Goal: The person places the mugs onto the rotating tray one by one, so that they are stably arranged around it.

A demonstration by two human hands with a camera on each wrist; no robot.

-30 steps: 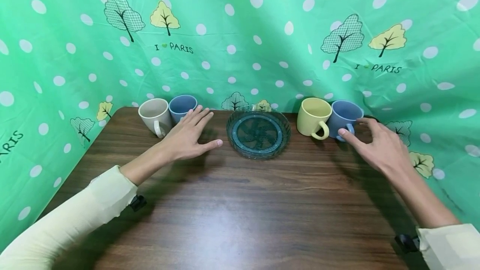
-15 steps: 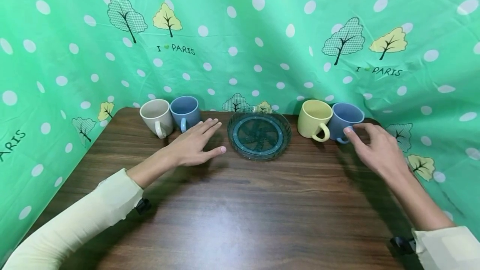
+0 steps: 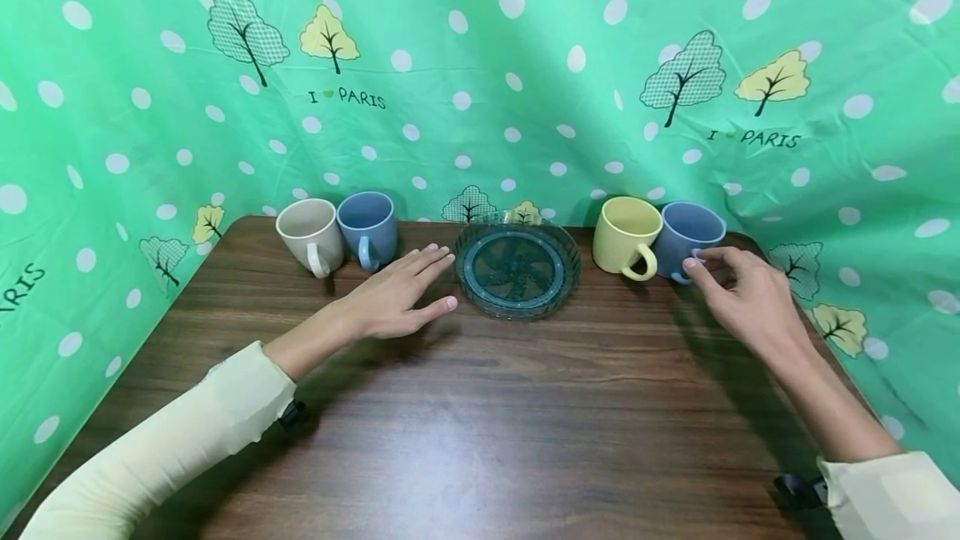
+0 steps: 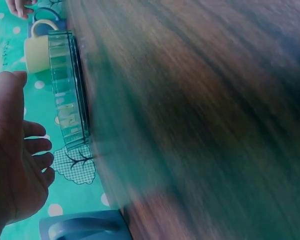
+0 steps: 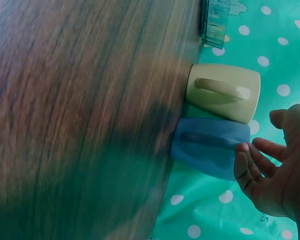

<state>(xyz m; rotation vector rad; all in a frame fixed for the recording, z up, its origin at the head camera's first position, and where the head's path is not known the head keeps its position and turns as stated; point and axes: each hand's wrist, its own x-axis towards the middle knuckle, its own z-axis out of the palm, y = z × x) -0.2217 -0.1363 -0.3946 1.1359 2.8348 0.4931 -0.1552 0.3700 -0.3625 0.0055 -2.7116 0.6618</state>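
Note:
My right hand is at the right blue mug, thumb and index finger close to its handle. In the right wrist view, the fingers are bent beside that mug's handle and the thumb stands apart from them. A yellow mug stands against the blue one. My left hand hovers palm down over the table, fingers spread, nothing in it. Its fingertips come near the left edge of a dark teal glass dish. Behind it stand another blue mug and a pale grey mug.
The dark wood table backs onto a green polka-dot cloth printed with trees, which also hangs along the left and right sides. All the mugs and the dish stand along the back edge.
My left hand has moved right and toward me, away from the left blue mug to beside the dish. The right hand's thumb and fingers have closed in nearer the right blue mug's handle.

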